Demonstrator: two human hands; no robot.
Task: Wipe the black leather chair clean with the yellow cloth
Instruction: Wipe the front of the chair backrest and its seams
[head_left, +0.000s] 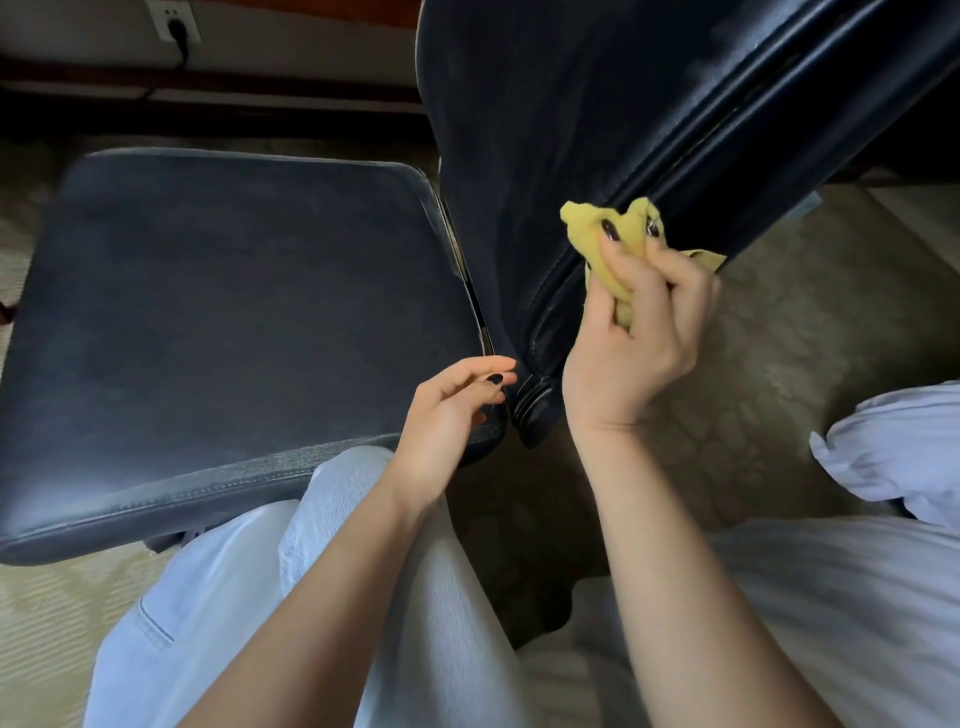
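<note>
1. Yellow cloth (623, 234) sits bunched in your right hand (639, 338). The fingers and thumb are curled tight round it, and dark nails show over the folds.
2. You hold the cloth against the glossy side edge of the back (727, 109) of the chair (540, 156), low down where raised seams run along the leather. One corner of the cloth pokes out past the far side of your fist and lies at that same edge.
3. The chair is black leather. Its seat (234, 322) fills the left of the view, flat and dull, with a stitched near edge. The back rises at the top right, slanting across the picture.
4. Your left hand (457, 410) is over the rear corner of the seat. Its fingers are loosely curled and hold nothing. The fingertips point at the narrow gap between seat and back. You cannot tell from this view whether the hand touches the leather.
5. Your two hands are near each other but apart, with the bottom end of the back between them.
6. Your legs, in pale jeans (415, 597), lie below the seat's near edge.
7. Beige patterned carpet (810, 322) runs under the chair. White bedding (893, 457) shows at the right. A socket (171, 18) on the wall at the top left has a black plug (180, 28) in it.
</note>
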